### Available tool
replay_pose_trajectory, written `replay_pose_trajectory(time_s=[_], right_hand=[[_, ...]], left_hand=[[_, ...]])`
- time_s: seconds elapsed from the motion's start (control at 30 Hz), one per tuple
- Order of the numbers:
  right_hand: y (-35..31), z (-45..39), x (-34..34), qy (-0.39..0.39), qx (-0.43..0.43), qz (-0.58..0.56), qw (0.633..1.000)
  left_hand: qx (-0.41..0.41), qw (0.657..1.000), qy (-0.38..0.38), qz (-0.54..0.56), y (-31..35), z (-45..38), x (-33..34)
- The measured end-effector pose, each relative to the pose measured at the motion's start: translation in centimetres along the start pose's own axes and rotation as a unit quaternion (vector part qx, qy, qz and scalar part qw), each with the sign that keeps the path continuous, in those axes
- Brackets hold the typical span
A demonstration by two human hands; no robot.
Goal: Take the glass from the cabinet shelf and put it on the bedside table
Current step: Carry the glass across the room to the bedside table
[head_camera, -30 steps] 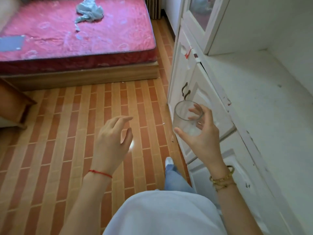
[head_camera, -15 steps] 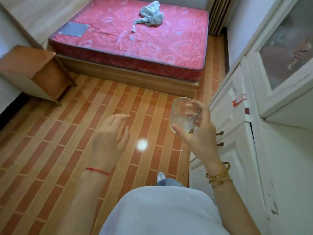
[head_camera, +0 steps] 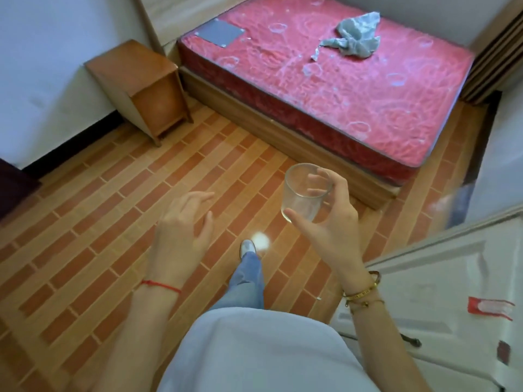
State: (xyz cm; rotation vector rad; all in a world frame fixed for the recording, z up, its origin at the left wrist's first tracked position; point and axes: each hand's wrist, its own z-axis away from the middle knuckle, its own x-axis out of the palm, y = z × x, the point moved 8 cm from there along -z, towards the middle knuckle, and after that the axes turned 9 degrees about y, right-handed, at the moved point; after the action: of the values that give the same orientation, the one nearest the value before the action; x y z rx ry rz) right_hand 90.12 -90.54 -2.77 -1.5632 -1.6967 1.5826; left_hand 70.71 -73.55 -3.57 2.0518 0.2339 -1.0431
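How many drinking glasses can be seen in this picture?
1. The clear round drinking glass is held in the right hand, above the brick-patterned floor. Others may be hidden in the cabinet.

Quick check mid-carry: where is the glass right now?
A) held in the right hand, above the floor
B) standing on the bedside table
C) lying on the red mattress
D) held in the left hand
A: the right hand grips the glass upright over the tiled floor, while the bedside table top is bare and the left hand holds nothing.
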Motion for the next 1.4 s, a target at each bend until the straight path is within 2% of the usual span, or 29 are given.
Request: replay_pose_trajectory(time_s=[0.3, 0.5, 0.97, 1.4], right_hand=[[0.5, -14.8, 9.8, -0.049, -0.020, -0.016, 0.998], [-0.8, -24.0, 16.1, -0.056, -0.031, -0.033, 0.997], [-0.5, -39.5, 30.4, -0.130, -0.021, -0.071, 0.989], [-2.5, -59.1, 47.0, -0.215, -0.103, -0.098, 0.966]], left_hand=[[-0.049, 0.998, 0.028, -0.012, -4.9, -13.8, 2.5], [-0.053, 0.998, 0.038, -0.016, -8.3, -23.9, 3.0], [-0.133, 0.987, 0.070, -0.054, -17.0, -38.8, 4.9], [-0.204, 0.962, 0.157, -0.097, -24.7, -56.7, 4.6]])
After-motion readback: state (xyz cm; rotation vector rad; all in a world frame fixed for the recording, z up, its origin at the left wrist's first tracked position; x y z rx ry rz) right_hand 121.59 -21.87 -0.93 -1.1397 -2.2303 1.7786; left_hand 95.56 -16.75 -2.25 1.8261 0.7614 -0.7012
